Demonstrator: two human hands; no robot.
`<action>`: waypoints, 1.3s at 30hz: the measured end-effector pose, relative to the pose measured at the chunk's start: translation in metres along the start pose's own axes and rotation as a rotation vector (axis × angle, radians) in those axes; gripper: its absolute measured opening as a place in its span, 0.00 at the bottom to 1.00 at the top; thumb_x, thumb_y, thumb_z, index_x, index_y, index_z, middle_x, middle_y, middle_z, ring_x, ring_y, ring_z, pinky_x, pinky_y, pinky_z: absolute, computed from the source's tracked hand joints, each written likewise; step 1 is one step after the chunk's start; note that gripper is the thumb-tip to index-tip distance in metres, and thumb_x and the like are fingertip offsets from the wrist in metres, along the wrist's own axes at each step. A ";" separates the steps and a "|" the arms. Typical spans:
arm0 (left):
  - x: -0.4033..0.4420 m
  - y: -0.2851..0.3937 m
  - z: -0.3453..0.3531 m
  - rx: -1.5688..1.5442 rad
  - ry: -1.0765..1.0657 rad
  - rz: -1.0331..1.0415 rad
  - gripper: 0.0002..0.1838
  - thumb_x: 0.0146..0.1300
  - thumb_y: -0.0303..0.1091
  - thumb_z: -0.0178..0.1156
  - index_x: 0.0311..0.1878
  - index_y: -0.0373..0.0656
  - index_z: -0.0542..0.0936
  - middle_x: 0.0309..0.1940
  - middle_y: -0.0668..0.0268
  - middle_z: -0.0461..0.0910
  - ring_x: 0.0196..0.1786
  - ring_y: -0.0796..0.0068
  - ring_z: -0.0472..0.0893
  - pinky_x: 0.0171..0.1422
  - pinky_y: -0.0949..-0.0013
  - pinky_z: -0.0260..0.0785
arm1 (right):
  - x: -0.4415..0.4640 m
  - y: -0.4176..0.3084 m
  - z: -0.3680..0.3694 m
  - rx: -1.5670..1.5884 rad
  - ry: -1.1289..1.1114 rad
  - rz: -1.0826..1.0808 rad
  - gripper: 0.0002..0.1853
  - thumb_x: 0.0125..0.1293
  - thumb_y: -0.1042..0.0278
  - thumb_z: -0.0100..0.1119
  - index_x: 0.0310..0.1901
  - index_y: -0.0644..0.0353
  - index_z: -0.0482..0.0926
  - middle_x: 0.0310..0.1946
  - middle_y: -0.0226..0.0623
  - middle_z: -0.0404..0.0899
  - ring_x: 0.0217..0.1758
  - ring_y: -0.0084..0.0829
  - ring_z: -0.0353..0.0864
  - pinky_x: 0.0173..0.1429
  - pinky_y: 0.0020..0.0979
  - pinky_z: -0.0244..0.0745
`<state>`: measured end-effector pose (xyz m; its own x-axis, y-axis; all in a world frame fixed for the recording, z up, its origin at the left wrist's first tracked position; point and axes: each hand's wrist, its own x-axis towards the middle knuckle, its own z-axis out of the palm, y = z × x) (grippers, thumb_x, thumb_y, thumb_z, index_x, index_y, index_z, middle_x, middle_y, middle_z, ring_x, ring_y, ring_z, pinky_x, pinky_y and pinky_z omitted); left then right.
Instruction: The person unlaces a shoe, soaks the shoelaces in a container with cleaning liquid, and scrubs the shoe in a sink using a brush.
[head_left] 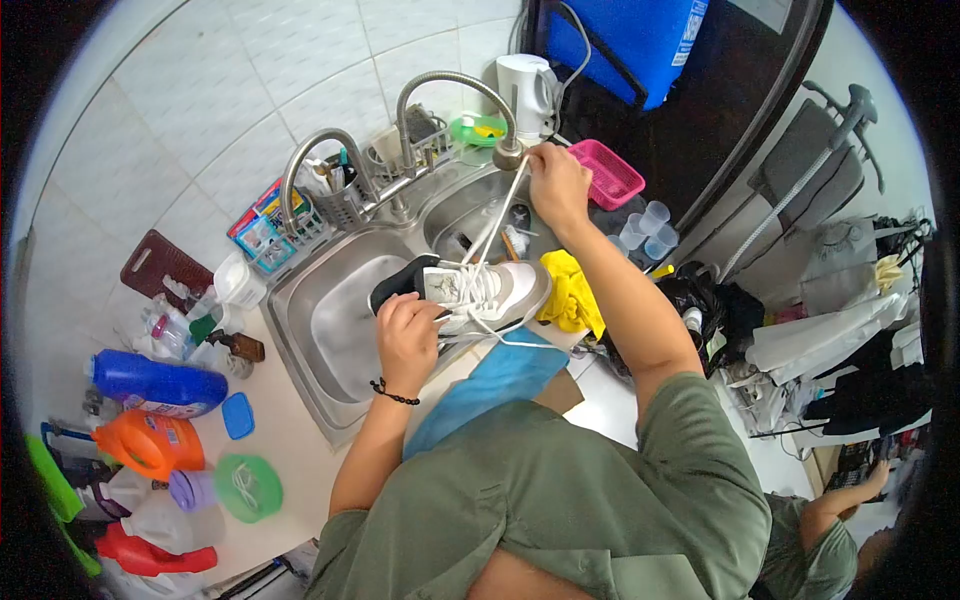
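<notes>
White-and-grey lace-up sneaker with a black lining (520,285): between the two hands at the front of the double-basin stainless steel sink (322,400), laces facing up, toe pointing away from the left hand (405,340); whether it rests on the rim cannot be told.
Left hand: fingers curled, partly closed, gripping the sneaker's near side by the heel opening; a black beaded bracelet (395,393) circles the wrist.
Right hand (558,185): raised beyond the sneaker, fingertips pinched together on the lace.
Long white lace (507,200): stretched from the sneaker's eyelets up to the right fingertips; another length loops along the near side, to the right of the left hand.
Arched steel faucet (450,75): its round spray head just left of the right fingers.
Orange-and-white brush (515,242): in the smaller basin, below the right hand.
Crumpled yellow soft material (570,292): beside the toe, nearer the wearer than the right hand.
Pink plastic basket (612,177): just right of the right hand.
Counter: well left of the left hand, a blue plastic bottle (160,382), an orange plastic jug (150,440) and a round green tub (248,490).
</notes>
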<state>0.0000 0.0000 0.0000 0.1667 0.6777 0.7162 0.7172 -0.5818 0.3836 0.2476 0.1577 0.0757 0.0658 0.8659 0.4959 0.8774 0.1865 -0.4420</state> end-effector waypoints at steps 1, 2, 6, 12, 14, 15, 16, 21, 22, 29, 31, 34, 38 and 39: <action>-0.001 0.001 0.004 -0.006 0.015 -0.001 0.10 0.49 0.23 0.65 0.36 0.45 0.83 0.38 0.66 0.80 0.50 0.58 0.78 0.63 0.51 0.68 | -0.003 0.005 0.004 0.030 0.124 -0.085 0.20 0.52 0.73 0.60 0.50 0.53 0.80 0.52 0.46 0.80 0.55 0.46 0.77 0.56 0.49 0.65; -0.003 0.001 0.007 -0.012 0.028 -0.004 0.10 0.49 0.22 0.64 0.36 0.45 0.83 0.38 0.66 0.80 0.50 0.58 0.78 0.62 0.51 0.68 | -0.008 0.009 0.008 0.062 0.247 -0.167 0.18 0.52 0.73 0.59 0.47 0.53 0.81 0.50 0.47 0.80 0.51 0.48 0.78 0.54 0.49 0.65; -0.007 -0.004 0.006 -0.034 0.021 0.010 0.11 0.48 0.21 0.63 0.36 0.44 0.83 0.37 0.66 0.79 0.50 0.60 0.78 0.62 0.51 0.68 | -0.053 -0.022 -0.005 0.273 -0.453 -0.859 0.16 0.47 0.72 0.64 0.40 0.46 0.86 0.58 0.37 0.75 0.64 0.46 0.69 0.63 0.50 0.63; -0.012 -0.004 0.011 -0.049 -0.001 0.001 0.09 0.50 0.23 0.67 0.36 0.42 0.83 0.39 0.63 0.81 0.49 0.57 0.79 0.60 0.54 0.69 | -0.072 -0.022 0.014 0.036 -0.405 -1.140 0.11 0.51 0.62 0.65 0.38 0.48 0.84 0.45 0.31 0.79 0.57 0.35 0.74 0.61 0.44 0.65; -0.014 -0.004 0.012 -0.075 -0.003 -0.012 0.09 0.50 0.23 0.67 0.36 0.42 0.83 0.39 0.63 0.81 0.48 0.57 0.78 0.58 0.55 0.68 | -0.048 -0.025 0.008 -0.190 -0.306 -0.853 0.07 0.57 0.60 0.61 0.35 0.49 0.83 0.41 0.30 0.80 0.53 0.35 0.76 0.57 0.44 0.65; -0.015 -0.003 0.012 -0.088 -0.003 -0.019 0.09 0.50 0.23 0.66 0.36 0.42 0.83 0.39 0.63 0.81 0.47 0.56 0.78 0.57 0.55 0.68 | -0.037 -0.025 0.006 -0.298 -0.256 -0.706 0.08 0.59 0.58 0.59 0.33 0.50 0.83 0.39 0.29 0.80 0.50 0.35 0.77 0.55 0.44 0.66; -0.016 -0.001 0.011 -0.087 -0.033 -0.011 0.09 0.50 0.22 0.66 0.37 0.42 0.83 0.39 0.63 0.81 0.48 0.56 0.77 0.56 0.55 0.68 | -0.028 -0.021 0.008 -0.240 -0.182 -0.601 0.08 0.60 0.58 0.59 0.33 0.50 0.83 0.39 0.30 0.81 0.49 0.36 0.77 0.54 0.44 0.66; -0.017 0.007 0.011 -0.063 -0.072 -0.020 0.10 0.48 0.23 0.65 0.36 0.45 0.83 0.39 0.67 0.81 0.48 0.58 0.76 0.56 0.57 0.67 | -0.028 -0.015 0.006 0.052 -0.419 -0.758 0.07 0.62 0.58 0.60 0.36 0.49 0.83 0.39 0.32 0.81 0.47 0.41 0.79 0.53 0.46 0.66; -0.017 0.007 0.010 -0.064 -0.080 -0.017 0.10 0.49 0.22 0.65 0.36 0.44 0.83 0.39 0.66 0.81 0.49 0.58 0.76 0.56 0.57 0.67 | -0.040 -0.020 0.002 0.133 -0.644 -0.819 0.06 0.60 0.59 0.63 0.37 0.45 0.85 0.44 0.30 0.82 0.52 0.39 0.77 0.54 0.45 0.66; -0.016 0.011 0.012 -0.092 -0.076 -0.020 0.09 0.50 0.22 0.66 0.37 0.41 0.83 0.39 0.64 0.81 0.49 0.57 0.76 0.57 0.57 0.67 | -0.087 -0.011 0.021 0.130 -0.600 -1.056 0.08 0.57 0.63 0.63 0.38 0.42 0.86 0.47 0.25 0.80 0.54 0.31 0.75 0.53 0.40 0.65; -0.017 0.012 0.013 -0.079 -0.078 0.004 0.09 0.50 0.23 0.66 0.37 0.42 0.83 0.40 0.66 0.81 0.50 0.58 0.76 0.57 0.57 0.66 | -0.090 -0.016 0.023 0.025 -0.582 -1.034 0.08 0.57 0.63 0.62 0.39 0.46 0.85 0.45 0.27 0.80 0.52 0.32 0.75 0.52 0.39 0.65; -0.022 0.012 0.014 -0.053 -0.097 0.043 0.09 0.50 0.25 0.65 0.36 0.44 0.84 0.40 0.68 0.81 0.51 0.60 0.76 0.58 0.58 0.66 | -0.078 -0.026 0.032 -0.316 -0.400 -1.065 0.09 0.57 0.62 0.60 0.39 0.50 0.84 0.42 0.29 0.80 0.50 0.33 0.76 0.50 0.40 0.65; -0.008 0.021 0.002 -0.083 -0.126 -0.005 0.06 0.54 0.29 0.66 0.36 0.42 0.84 0.40 0.65 0.81 0.49 0.58 0.76 0.56 0.58 0.66 | -0.040 -0.021 0.035 -0.176 0.095 -0.528 0.10 0.62 0.59 0.57 0.40 0.50 0.83 0.42 0.31 0.81 0.50 0.37 0.77 0.50 0.41 0.66; -0.002 0.023 -0.001 -0.101 -0.132 -0.029 0.06 0.55 0.30 0.66 0.36 0.41 0.83 0.40 0.63 0.80 0.48 0.57 0.76 0.55 0.58 0.66 | -0.036 -0.024 0.033 -0.136 0.161 -0.493 0.10 0.63 0.58 0.56 0.40 0.50 0.84 0.42 0.32 0.82 0.48 0.39 0.78 0.49 0.42 0.67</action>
<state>0.0155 -0.0152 0.0073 0.2392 0.7441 0.6238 0.6527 -0.5989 0.4641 0.2086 0.1376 0.0442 -0.3065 0.6067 0.7335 0.8758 0.4816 -0.0324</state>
